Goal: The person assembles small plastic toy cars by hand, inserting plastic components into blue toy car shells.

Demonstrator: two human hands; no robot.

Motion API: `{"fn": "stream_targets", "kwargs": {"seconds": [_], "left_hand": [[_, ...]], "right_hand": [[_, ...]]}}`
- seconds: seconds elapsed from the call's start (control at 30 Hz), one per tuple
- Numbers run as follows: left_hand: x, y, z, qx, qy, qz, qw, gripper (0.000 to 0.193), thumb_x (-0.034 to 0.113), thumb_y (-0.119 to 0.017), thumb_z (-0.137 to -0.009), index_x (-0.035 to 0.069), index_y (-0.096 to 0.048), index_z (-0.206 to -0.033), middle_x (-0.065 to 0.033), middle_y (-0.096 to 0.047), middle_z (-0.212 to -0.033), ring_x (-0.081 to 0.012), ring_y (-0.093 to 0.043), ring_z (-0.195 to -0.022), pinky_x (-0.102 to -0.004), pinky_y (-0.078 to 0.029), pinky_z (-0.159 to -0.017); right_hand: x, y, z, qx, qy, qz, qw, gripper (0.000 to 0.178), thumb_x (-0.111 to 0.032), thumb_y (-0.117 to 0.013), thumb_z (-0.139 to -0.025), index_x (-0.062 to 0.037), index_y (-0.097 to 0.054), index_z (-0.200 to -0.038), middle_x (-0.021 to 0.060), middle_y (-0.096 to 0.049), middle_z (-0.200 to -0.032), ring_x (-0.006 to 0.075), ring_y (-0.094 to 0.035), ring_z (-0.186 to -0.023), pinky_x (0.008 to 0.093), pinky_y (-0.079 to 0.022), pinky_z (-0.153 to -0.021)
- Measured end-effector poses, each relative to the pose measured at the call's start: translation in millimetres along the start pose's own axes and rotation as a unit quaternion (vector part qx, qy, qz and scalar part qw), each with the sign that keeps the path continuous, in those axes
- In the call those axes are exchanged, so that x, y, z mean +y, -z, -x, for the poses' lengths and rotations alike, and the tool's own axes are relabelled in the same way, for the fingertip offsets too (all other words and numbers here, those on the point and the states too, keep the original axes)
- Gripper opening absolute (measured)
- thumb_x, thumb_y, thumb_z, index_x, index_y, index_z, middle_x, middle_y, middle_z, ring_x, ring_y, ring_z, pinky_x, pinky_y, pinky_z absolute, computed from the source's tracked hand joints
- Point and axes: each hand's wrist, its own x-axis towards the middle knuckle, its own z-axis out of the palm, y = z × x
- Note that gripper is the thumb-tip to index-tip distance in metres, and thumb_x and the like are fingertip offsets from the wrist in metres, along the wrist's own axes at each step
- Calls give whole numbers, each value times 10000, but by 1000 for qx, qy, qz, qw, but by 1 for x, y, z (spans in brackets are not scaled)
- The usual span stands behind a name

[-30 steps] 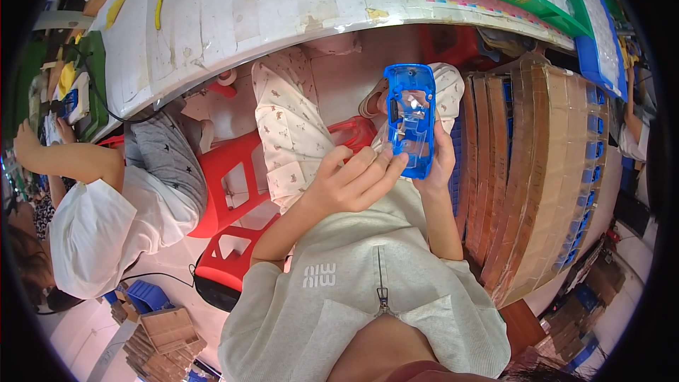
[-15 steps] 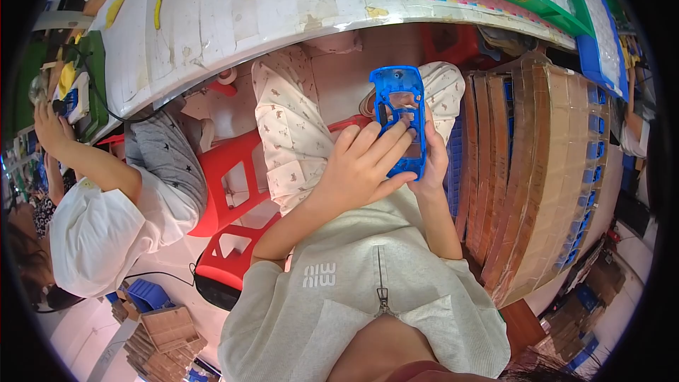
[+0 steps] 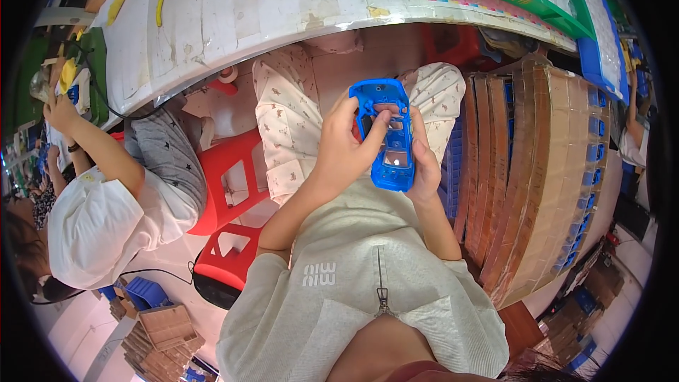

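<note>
Your left hand (image 3: 344, 146) and right hand (image 3: 426, 170) pinch the blue plastic shell (image 3: 397, 143) at its sides; it looks light, stiff, slightly slick, best held by its outer rim.

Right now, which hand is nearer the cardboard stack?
Right. The right hand holds the blue shell on its right, left of the cardboard stack; the left hand is farther left, on the shell's other side.

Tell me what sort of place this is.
Probably an assembly workshop: the left hand and right hand hold a blue shell, cardboard trays of blue parts are stacked alongside, and pliers lie on the bench.
</note>
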Motion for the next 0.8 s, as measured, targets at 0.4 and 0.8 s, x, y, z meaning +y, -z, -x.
{"fn": "stream_targets", "kwargs": {"seconds": [0.4, 0.8], "left_hand": [[-5, -7, -1, 68, -69, -90, 991, 119, 63, -602, -755, -5, -520, -808, -125, -488, -703, -273, -479, -633, -348, -376, -556], [-1, -8, 2, 18, 20, -26, 999, 224, 55, -561, -798, -18, -430, -965, -168, -538, -786, -272, -538, -687, -351, -418, -617]], "right_hand": [[-17, -11, -12, 74, 75, 402, 910, 27, -26, -470, -859, -3, -466, -873, 64, -534, -662, 59, -465, -610, 216, -380, -534], [-15, -12, -12, 85, 90, 428, 895, 35, -41, -450, -874, -7, -445, -864, 68, -510, -632, 82, -469, -558, 234, -382, -511]]}}
